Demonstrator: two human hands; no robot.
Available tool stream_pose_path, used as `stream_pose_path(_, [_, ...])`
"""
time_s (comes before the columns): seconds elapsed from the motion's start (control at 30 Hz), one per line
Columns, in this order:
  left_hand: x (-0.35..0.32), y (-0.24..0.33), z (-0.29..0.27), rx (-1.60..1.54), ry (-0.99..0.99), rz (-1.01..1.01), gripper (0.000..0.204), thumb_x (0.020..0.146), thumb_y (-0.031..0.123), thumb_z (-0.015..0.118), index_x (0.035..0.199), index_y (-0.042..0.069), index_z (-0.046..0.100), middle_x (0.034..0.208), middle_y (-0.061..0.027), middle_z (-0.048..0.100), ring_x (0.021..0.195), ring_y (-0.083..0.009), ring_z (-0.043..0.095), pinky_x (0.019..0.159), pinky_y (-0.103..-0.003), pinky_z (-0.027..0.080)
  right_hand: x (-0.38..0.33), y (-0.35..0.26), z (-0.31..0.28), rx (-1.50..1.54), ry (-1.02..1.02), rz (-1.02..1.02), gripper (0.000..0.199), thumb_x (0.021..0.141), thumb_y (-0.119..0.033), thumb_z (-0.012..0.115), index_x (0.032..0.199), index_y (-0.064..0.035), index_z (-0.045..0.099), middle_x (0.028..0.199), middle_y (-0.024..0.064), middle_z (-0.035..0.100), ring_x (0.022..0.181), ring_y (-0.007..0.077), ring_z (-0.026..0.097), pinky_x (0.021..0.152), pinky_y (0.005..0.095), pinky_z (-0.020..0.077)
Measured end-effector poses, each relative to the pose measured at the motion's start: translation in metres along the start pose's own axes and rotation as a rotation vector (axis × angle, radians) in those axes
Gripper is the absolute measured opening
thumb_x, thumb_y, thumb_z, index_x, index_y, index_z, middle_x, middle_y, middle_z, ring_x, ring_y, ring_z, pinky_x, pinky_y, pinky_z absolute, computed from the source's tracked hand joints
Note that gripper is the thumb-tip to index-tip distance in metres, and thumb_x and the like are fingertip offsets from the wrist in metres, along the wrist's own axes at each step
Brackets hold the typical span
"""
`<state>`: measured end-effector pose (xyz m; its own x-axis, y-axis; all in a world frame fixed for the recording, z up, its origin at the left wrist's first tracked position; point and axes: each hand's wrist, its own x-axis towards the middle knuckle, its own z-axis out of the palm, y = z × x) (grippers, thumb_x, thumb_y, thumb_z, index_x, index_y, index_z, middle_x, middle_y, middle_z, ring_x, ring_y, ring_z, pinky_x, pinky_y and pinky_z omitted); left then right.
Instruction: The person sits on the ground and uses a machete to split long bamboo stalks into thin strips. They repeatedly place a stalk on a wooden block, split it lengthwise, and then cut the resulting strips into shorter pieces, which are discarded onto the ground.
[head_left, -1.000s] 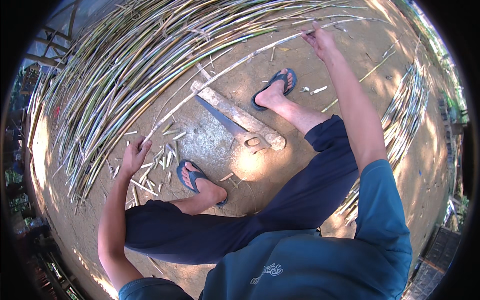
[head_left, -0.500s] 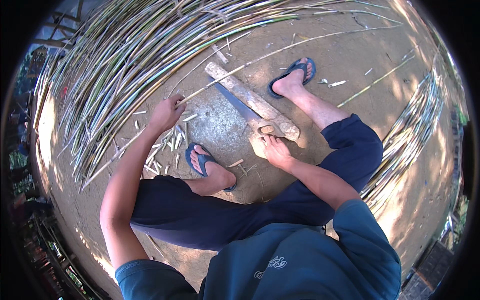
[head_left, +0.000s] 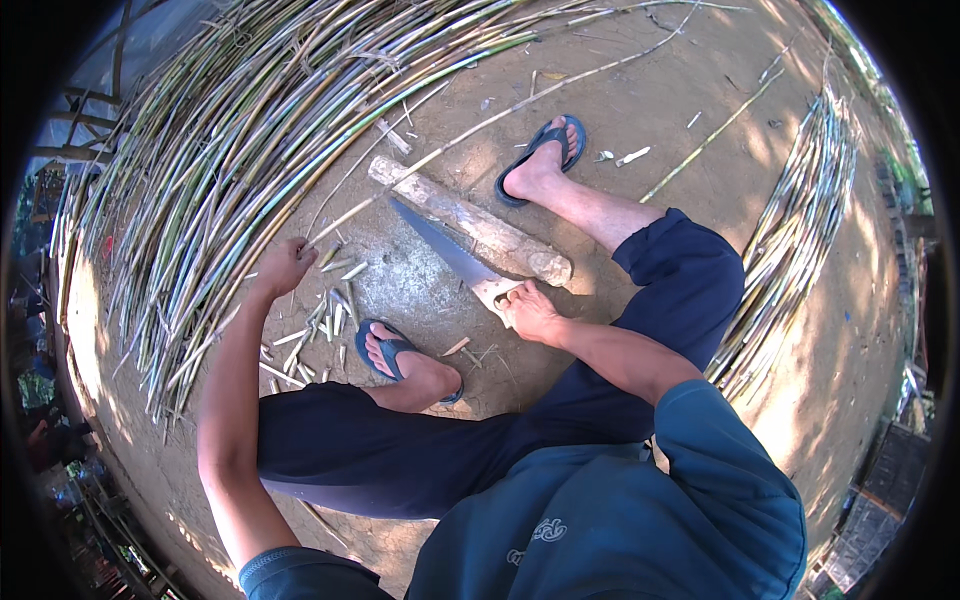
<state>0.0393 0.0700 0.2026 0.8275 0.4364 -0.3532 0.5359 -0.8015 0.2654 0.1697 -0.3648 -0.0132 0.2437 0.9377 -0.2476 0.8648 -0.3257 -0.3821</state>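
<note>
My left hand (head_left: 284, 266) is closed around a long thin cane pole (head_left: 470, 128), near its left end. The pole slopes up to the right and crosses over the far-left end of a short barked log (head_left: 480, 222) on the ground. My right hand (head_left: 530, 313) grips the wooden handle of a handsaw (head_left: 440, 245). The saw's grey blade points away to the far left, over pale dust just on my side of the log, its teeth facing the log. Part of the handle is hidden by my fingers.
A big heap of cane poles (head_left: 250, 150) spreads across the far left. Another bundle (head_left: 795, 240) lies at the right. Cut cane pieces (head_left: 325, 322) litter the ground beside my left foot (head_left: 395, 350). My right foot (head_left: 545, 160) stands beyond the log. A single cane (head_left: 700, 135) lies right of it.
The saw has come away from the log's side, and my right hand now wraps its handle more fully. My left hand has moved left and nearer, drawing the pole along.
</note>
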Motion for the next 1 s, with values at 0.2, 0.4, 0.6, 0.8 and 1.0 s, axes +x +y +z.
stream_pose_path(0.2, [0.000,0.064,-0.029,-0.304,-0.263,-0.130,0.034,0.082,0.026,0.071,0.105,0.002,0.065,0.079,-0.0132,0.066,0.066,-0.0201,0.062,0.061,-0.034,0.050,0.000,-0.026,-0.056,0.112,0.095,-0.041,0.028,0.077,-0.023,0.067,0.093,-0.0029,0.057,0.088,0.0165,0.063,0.096,0.0305,0.059,0.091,0.0448,0.0331])
stream_pose_path(0.4, [-0.013,-0.004,-0.013,-0.335,-0.136,0.003,0.034,0.083,0.032,0.068,0.096,0.001,0.068,0.077,-0.0119,0.067,0.072,-0.0201,0.064,0.068,-0.036,0.049,-0.030,-0.081,-0.150,0.434,0.201,0.245,0.030,0.084,-0.029,0.068,0.084,-0.0003,0.058,0.064,0.0160,0.061,0.069,0.0355,0.063,0.078,0.0444,0.0413])
stream_pose_path(0.6, [-0.039,-0.068,0.004,0.189,-0.301,-0.093,0.041,0.088,0.038,0.063,0.097,-0.002,0.066,0.083,-0.0153,0.065,0.073,-0.0216,0.058,0.070,-0.037,0.046,-0.113,-0.127,-0.181,0.818,0.231,0.467,0.032,0.087,-0.025,0.066,0.072,0.0013,0.056,0.054,0.0149,0.049,0.046,0.0278,0.049,0.050,0.0384,0.0395])
stream_pose_path(0.8, [-0.011,0.000,-0.009,-0.079,-0.273,-0.336,0.046,0.082,0.036,0.068,0.112,0.001,0.065,0.091,-0.0175,0.067,0.083,-0.0250,0.062,0.077,-0.036,0.048,-0.172,-0.138,-0.160,1.018,0.573,0.273,0.025,0.086,-0.019,0.065,0.076,0.0029,0.058,0.064,0.0117,0.057,0.063,0.0250,0.053,0.057,0.0352,0.0427])
stream_pose_path(1.0, [-0.023,0.001,0.009,-0.331,-0.199,-0.043,0.041,0.086,0.028,0.063,0.117,0.002,0.065,0.105,-0.0229,0.068,0.097,-0.0301,0.065,0.087,-0.039,0.049,-0.144,-0.119,-0.187,0.962,0.629,0.227,0.025,0.088,-0.019,0.065,0.079,0.0027,0.057,0.065,0.0094,0.054,0.057,0.0195,0.052,0.054,0.0310,0.0415])
